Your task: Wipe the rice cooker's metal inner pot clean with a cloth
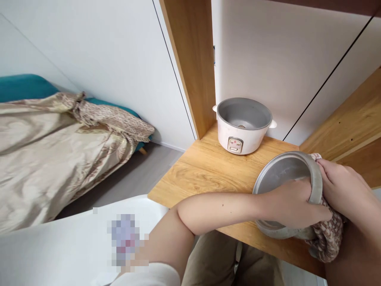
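A silver metal pot (278, 174) with a wide grey rim is tilted over the front right of the wooden tabletop (190, 174). My left hand (290, 202) reaches across its mouth, fingers inside and thumb over the rim, gripping it. A brown and white knitted cloth (329, 238) is bunched against the pot's outer side. My right hand (342, 178) closes on this cloth at the far right of the pot; its fingertips are hidden. Behind the pot stands a white rice cooker (238, 139), lidless, with no inner pot in it.
A white panel wall (256, 59) and a wooden post (193, 67) rise behind the tabletop. Wooden boards (354, 127) border the right side. At lower left is a smooth white surface (59, 250). A teal sofa (26, 85) under a beige cover (44, 159) lies farther left.
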Action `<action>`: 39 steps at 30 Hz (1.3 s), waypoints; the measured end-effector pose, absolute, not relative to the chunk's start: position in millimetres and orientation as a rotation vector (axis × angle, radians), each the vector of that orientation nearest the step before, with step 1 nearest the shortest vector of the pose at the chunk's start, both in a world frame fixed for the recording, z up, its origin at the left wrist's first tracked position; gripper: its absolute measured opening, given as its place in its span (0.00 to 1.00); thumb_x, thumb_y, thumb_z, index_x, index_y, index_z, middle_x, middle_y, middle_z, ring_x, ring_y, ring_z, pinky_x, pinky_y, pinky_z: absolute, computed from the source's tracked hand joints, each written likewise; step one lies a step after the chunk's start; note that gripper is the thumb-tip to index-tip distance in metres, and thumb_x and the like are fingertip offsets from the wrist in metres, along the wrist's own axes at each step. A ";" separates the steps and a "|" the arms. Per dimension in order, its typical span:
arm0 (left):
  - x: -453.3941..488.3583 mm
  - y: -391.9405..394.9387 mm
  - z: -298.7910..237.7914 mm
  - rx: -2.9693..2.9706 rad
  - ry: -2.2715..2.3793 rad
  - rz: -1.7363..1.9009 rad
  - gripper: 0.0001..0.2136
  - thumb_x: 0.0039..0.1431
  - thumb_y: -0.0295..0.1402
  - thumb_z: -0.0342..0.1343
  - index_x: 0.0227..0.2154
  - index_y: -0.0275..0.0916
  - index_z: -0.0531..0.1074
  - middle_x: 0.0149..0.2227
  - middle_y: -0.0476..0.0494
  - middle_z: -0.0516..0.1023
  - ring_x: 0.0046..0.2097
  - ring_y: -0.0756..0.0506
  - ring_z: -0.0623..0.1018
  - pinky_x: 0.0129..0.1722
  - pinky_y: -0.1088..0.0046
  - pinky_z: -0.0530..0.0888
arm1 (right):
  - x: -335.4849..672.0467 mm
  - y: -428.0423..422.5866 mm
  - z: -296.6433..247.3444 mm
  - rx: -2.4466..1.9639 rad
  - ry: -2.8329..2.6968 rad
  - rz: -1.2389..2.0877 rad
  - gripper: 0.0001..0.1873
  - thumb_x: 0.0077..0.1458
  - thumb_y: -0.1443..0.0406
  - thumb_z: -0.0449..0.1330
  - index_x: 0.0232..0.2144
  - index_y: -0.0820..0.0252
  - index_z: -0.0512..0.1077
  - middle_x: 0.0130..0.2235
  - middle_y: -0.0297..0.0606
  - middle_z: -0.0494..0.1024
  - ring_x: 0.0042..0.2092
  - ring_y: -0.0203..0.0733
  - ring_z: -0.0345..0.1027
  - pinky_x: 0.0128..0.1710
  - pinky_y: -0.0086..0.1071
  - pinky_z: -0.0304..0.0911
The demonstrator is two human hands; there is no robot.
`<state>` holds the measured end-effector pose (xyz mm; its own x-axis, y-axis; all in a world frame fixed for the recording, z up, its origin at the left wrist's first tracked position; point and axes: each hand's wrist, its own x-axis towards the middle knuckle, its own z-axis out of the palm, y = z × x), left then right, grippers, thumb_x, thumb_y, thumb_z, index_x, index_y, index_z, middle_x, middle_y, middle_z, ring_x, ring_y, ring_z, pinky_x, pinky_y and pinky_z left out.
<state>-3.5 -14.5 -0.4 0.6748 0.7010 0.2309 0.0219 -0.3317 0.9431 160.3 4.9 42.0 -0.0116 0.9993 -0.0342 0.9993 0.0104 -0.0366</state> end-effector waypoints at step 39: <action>0.9 -8.5 -2.8 1.702 0.682 0.768 0.07 0.52 0.30 0.53 0.36 0.39 0.68 0.34 0.49 0.74 0.39 0.43 0.74 0.40 0.67 0.71 | 151.8 7.8 37.2 -1.993 -2.236 -0.043 0.19 0.66 0.60 0.42 0.22 0.54 0.56 0.22 0.33 0.65 0.23 0.36 0.45 0.26 0.31 0.45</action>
<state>0.9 -8.5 -2.8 0.6250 0.7659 0.1510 0.0593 -0.2394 0.9691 151.8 7.8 37.2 -0.1085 0.9859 0.1276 0.9900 0.1188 -0.0759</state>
